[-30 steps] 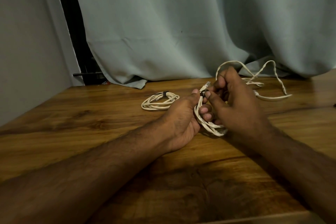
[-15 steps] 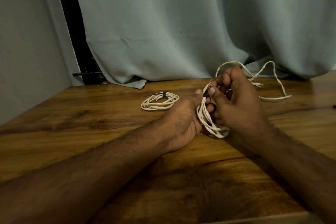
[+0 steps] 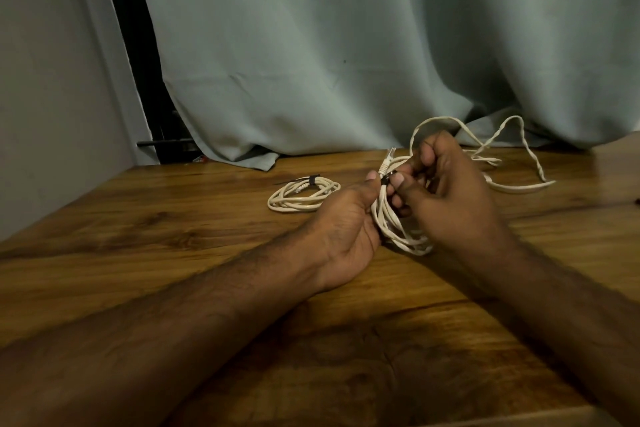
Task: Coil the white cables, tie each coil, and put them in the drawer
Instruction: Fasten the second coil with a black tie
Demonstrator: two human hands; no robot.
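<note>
the left hand [image 3: 341, 229] curls round a coil [image 3: 394, 222] of white cable, thumb pressed against the strands near their top. the right hand [image 3: 453, 198] meets it from the other side, its thumb and fingers pinching a small dark tie [image 3: 387, 179] that sits on the coil at the point where the two thumbs nearly touch. a plug [image 3: 388, 158] stands up just above the pinch. the lower loops of the coil hang below both hands and rest on the table [image 3: 173, 239]. beyond the left hand, apart from the grip, a tied coil [image 3: 303, 193] lies flat, a dark band round its far edge. behind the right hand a loose cable [image 3: 519, 156] sprawls in open loops, one arc rising over the knuckles; whether it joins the held coil cannot be told. a curtain [image 3: 346, 45] hangs behind everything, its hem on the table's far edge. no drawer shows in this view.
</note>
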